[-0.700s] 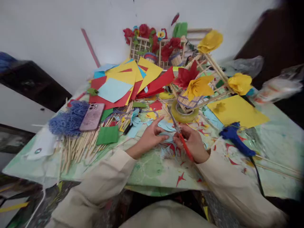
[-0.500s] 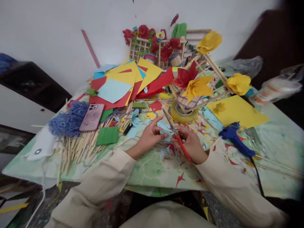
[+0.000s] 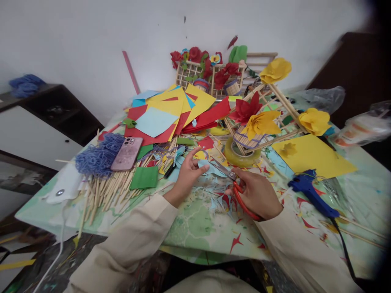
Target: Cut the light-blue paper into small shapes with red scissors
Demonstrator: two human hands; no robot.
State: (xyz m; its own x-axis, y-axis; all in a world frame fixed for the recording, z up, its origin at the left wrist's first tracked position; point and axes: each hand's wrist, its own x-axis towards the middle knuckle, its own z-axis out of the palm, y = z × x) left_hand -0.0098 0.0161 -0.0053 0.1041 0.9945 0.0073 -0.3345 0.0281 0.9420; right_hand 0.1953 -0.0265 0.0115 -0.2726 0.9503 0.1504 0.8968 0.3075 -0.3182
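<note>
Between the thumb and fingers of my left hand (image 3: 190,175) is a small piece of light blue paper (image 3: 214,168). My right hand (image 3: 258,191) grips a pair of scissors (image 3: 242,200) with orange-red handles. The blades point left and lie at the blue paper; I cannot tell whether they are parted. Blue paper scraps (image 3: 218,201) and red bits lie on the table under my hands. Just beyond them rests a roll of clear yellowish tape (image 3: 242,154), with a stick frame carrying a yellow paper flower (image 3: 262,123) leaning over it.
To the left are wooden sticks (image 3: 114,190), blue yarn (image 3: 97,156), a pink phone (image 3: 126,154) and a green paper piece (image 3: 144,178). Coloured sheets (image 3: 157,121) are piled behind. A blue glue gun (image 3: 314,193) with a cord and a yellow sheet (image 3: 314,156) lie right.
The scissors have swung from pointing up and away to pointing left at the blue paper. My right hand has turned with them. The whole view has shifted slightly.
</note>
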